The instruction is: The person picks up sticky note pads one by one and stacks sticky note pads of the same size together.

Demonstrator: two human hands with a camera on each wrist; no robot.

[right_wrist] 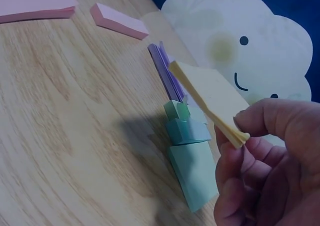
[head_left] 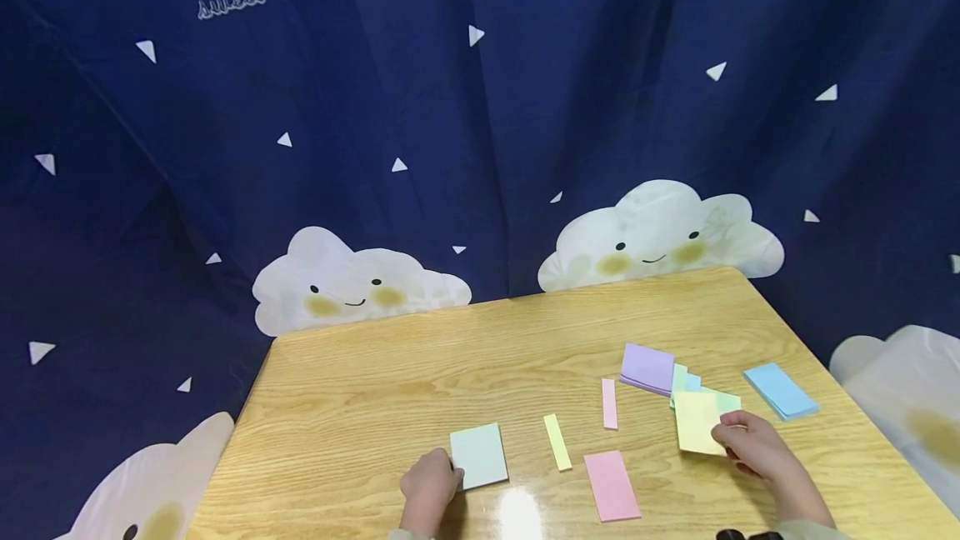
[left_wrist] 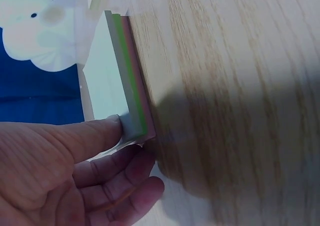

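Note:
My left hand (head_left: 432, 483) grips the near left corner of a square stack of sticky notes (head_left: 480, 456), thumb on top. In the left wrist view the stack shows a pale top pad (left_wrist: 107, 76) over green and pink layers. My right hand (head_left: 757, 447) pinches a yellow sticky note pad (head_left: 697, 423) at its edge, between thumb and fingers. The right wrist view shows this yellow pad (right_wrist: 212, 89) raised above the table. Beyond it lie a mint green pad (right_wrist: 192, 173), small green and blue strip pads (right_wrist: 187, 131), and a purple pad (head_left: 648, 367).
Between the hands lie a pink pad (head_left: 612, 486), a narrow yellow strip pad (head_left: 557, 442) and a narrow pink strip pad (head_left: 609, 404). A blue pad (head_left: 780, 391) sits near the right edge of the wooden table (head_left: 360, 390). A dark blue curtain (head_left: 420, 90) hangs behind.

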